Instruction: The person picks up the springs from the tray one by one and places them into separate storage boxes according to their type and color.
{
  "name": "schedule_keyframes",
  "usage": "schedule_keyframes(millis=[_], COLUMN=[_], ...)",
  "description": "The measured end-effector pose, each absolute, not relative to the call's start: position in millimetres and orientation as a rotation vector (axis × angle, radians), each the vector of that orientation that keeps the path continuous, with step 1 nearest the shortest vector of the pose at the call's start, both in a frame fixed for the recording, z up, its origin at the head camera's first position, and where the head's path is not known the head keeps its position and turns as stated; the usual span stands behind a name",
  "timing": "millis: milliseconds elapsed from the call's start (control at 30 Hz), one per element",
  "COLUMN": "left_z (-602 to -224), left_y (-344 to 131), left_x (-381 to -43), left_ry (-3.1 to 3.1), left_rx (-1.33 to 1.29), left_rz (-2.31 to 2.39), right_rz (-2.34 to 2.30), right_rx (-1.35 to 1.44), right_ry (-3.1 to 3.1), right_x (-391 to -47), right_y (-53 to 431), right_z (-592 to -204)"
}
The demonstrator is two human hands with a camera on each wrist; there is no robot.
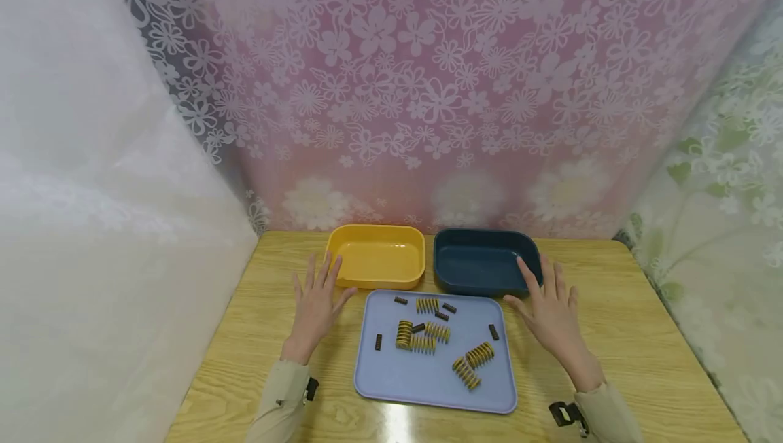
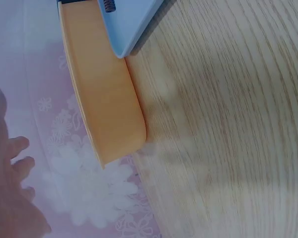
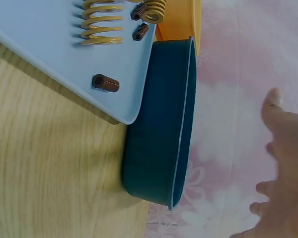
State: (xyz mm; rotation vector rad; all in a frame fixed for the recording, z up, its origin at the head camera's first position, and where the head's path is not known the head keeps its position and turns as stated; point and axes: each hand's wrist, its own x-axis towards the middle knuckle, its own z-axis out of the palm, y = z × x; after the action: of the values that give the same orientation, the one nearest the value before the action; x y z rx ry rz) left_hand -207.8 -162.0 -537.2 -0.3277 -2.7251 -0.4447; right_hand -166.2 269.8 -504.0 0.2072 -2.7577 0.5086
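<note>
My left hand (image 1: pixel 316 310) is spread beside the front left corner of the yellow container (image 1: pixel 374 286), with nothing in its grasp. On the other side, my right hand (image 1: pixel 552 314) has its fingers spread near the right end of the dark blue container (image 1: pixel 477 291), also holding nothing. Between the hands lies a pale blue tray (image 1: pixel 416 382). Several large yellow coil springs (image 1: pixel 480 355) and several small brown springs (image 1: pixel 493 332) are scattered on it. In the right wrist view, one brown spring (image 3: pixel 106 83) lies near the tray's edge.
Both containers stand side by side behind the tray, their insides bare. The wooden table (image 1: pixel 232 368) ends at a pink flowered curtain (image 1: pixel 428 123) at the back. A white sheet (image 1: pixel 116 239) hangs on the left, and a green and white flowered curtain (image 1: pixel 722 225) on the right.
</note>
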Motion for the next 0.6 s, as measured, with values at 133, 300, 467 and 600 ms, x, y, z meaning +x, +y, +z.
schedule_keyframes(millis=[133, 300, 467, 600], left_z=[-533, -528, -533, -545], left_y=[-162, -163, -162, -159], left_x=[-211, -211, -210, -203], left_ry=[-2.648, -2.494, -2.413, -2.408], left_rx=[-0.381, -0.486, -0.549, -0.533], left_rz=[-0.526, -0.653, -0.7, -0.733], right_rz=[0.548, 0.59, 0.595, 0.608], right_rx=[0.233, 0.225, 0.185, 0.201], right_ry=[-2.611, -2.457, -2.428, -2.42], right_x=[-172, -173, -170, -168], right_y=[270, 269, 268, 264], right_z=[-503, -501, -504, -510])
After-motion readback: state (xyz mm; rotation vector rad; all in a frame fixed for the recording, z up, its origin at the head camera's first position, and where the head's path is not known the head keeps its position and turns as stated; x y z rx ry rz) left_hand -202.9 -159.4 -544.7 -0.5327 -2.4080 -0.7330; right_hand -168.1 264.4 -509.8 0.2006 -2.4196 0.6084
